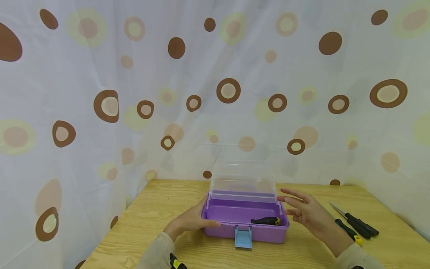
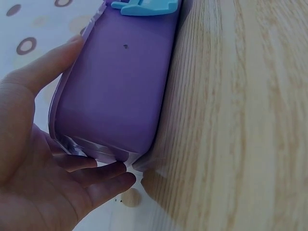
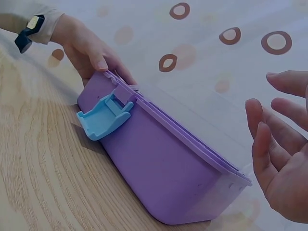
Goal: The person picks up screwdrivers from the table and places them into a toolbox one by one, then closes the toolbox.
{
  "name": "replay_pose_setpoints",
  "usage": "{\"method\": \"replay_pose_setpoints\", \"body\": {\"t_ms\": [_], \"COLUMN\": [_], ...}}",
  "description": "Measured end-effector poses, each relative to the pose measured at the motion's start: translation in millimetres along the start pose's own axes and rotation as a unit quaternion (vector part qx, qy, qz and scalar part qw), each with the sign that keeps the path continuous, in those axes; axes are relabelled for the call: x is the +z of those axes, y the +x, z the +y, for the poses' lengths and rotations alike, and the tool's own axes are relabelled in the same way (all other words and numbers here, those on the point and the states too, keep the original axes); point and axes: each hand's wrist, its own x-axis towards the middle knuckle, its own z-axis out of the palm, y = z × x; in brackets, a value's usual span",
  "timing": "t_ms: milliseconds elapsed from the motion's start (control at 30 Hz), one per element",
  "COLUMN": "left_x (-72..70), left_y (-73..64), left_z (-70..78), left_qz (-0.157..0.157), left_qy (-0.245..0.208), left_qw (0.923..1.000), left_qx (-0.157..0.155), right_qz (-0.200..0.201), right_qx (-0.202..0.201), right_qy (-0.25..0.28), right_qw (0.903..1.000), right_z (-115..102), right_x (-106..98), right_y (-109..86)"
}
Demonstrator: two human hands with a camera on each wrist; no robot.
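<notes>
Evidently, I log the left hand (image 1: 189, 221) gripping the purple box (image 1: 268, 235), fingers of the right hand (image 1: 314, 216) released — inside, a black handle (image 1: 264, 220), underside hidden by the front rim (image 1: 228, 224).

The front wall of the box (image 1: 265, 234) partly hides the black handle (image 1: 264, 220) inside; the tool it belongs to cannot be told. The upper edge of the clear lid (image 1: 243, 185) fades into the curtain (image 1: 208, 108). Fingers of the left hand (image 1: 191, 219) are largely hidden by the box's end in the head view, whose bottom edge crops both sleeves (image 1: 154, 251) and the tabletop (image 1: 134, 228). The left wrist view cuts off the blue latch (image 2: 149, 6); a dark speck (image 2: 126, 46) is too small to identify. The right wrist view crops the right hand (image 3: 291, 185).
</notes>
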Motion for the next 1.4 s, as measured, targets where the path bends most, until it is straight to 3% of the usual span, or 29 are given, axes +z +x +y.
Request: {"method": "replay_pose_setpoints", "body": {"t_ms": [300, 600, 900, 1133, 1400], "left_x": [0.5, -1.2, 0.2, 1.1, 0.2], "left_y": [-2.4, -4.1, -3.2, -1.1, -0.1], "left_z": [-0.2, 0.0, -2.9, -3.2, -0.6], "left_qz": [-0.003, -0.010, -0.007, -0.011, -0.016], "left_qy": [-0.004, -0.016, -0.006, -0.014, -0.013], "left_qw": [1.0000, 0.9998, 1.0000, 0.9998, 0.9998], "left_qx": [-0.004, 0.005, 0.001, -0.002, 0.000], "right_qz": [-0.017, -0.004, -0.008, 0.003, 0.015], "right_qx": [0.016, 0.039, 0.042, 0.036, 0.004], "right_qy": [-0.052, -0.117, -0.117, -0.150, -0.131], "right_qw": [0.9984, 0.9923, 0.9922, 0.9881, 0.9912], "right_z": [0.4, 0.9, 5.1, 1.3, -2.1], "right_x": [-2.3, -3.1, -5.6, -8.6, -12.2], "right_y": [-0.9, 2.0, -0.4, -6.4, -12.2]}}
